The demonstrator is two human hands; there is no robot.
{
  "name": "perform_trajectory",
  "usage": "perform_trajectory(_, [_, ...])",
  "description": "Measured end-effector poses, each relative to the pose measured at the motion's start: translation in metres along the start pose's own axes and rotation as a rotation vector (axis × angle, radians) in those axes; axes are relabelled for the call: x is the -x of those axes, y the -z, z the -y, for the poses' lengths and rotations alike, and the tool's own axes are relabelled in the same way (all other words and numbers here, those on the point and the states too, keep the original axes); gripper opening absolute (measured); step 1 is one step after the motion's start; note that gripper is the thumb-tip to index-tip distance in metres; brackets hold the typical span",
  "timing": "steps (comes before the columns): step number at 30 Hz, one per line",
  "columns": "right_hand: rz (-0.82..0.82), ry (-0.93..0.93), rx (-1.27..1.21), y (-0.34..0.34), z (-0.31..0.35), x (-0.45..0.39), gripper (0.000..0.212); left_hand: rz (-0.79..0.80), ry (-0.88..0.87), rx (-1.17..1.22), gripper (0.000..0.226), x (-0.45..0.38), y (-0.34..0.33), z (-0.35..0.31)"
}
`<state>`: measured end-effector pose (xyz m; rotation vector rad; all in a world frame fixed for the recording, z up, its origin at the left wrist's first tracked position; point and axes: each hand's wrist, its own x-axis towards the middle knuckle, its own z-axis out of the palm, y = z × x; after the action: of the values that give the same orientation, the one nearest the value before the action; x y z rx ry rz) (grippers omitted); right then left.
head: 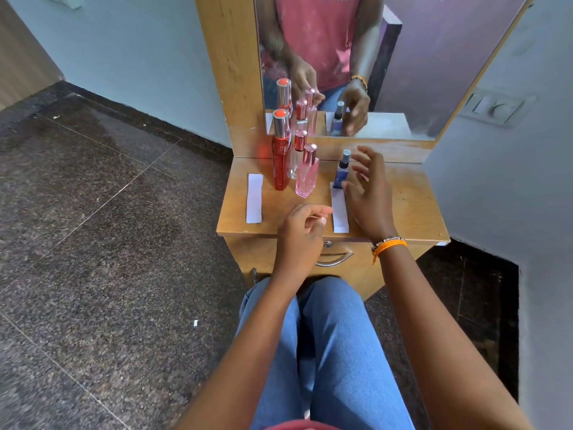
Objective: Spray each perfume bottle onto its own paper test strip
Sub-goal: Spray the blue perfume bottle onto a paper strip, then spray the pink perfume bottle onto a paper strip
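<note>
Wooden dressing table [412, 209] under a mirror [403, 57] — blue spray bottle [341, 170] upright on far end of right paper strip [339, 212], just left of right hand [369, 197], fingers spread, empty. Left hand [302, 231] loosely curled near strip's edge — grip unclear. Second strip [254, 198] beside red bottle [281, 156], pink bottle [307, 175].

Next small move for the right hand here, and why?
Probably close the right hand on the blue bottle. The hand is open with fingers spread just right of the bottle and not yet gripping it, and the bottle stands upright at the far end of a paper strip. The left hand hovers loosely curled near that strip's left edge; it seems empty.
</note>
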<state>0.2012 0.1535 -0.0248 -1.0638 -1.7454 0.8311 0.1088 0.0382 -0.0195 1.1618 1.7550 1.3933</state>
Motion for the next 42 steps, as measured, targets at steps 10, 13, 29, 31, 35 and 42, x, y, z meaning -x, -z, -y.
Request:
perform_trajectory(10, [0.133,0.145,0.029,-0.038,0.051,0.044,0.013,-0.338,-0.045,-0.284,0.032,-0.011,0.061,0.015])
perform_trajectory(13, [0.244,0.077,0.108,-0.068,0.054,0.042,0.015,-0.341,0.024,-0.423,0.032,-0.017,0.078,0.03])
perform_trajectory(29, [0.158,-0.439,-0.024,-0.112,0.071,0.032,0.017,-0.202,0.054,-0.475,0.034,-0.019,0.089,0.036])
perform_trajectory(31, [0.146,-0.454,-0.035,-0.111,0.073,0.032,0.028,-0.204,0.051,-0.473,0.034,-0.019,0.09,0.036])
perform_trajectory(35, [0.154,-0.421,0.025,-0.116,0.072,0.031,0.014,-0.221,0.031,-0.495,0.034,-0.017,0.089,0.037])
perform_trajectory(42, [0.154,-0.409,0.066,-0.117,0.069,0.029,0.012,-0.274,0.047,-0.383,0.032,-0.014,0.092,0.036])
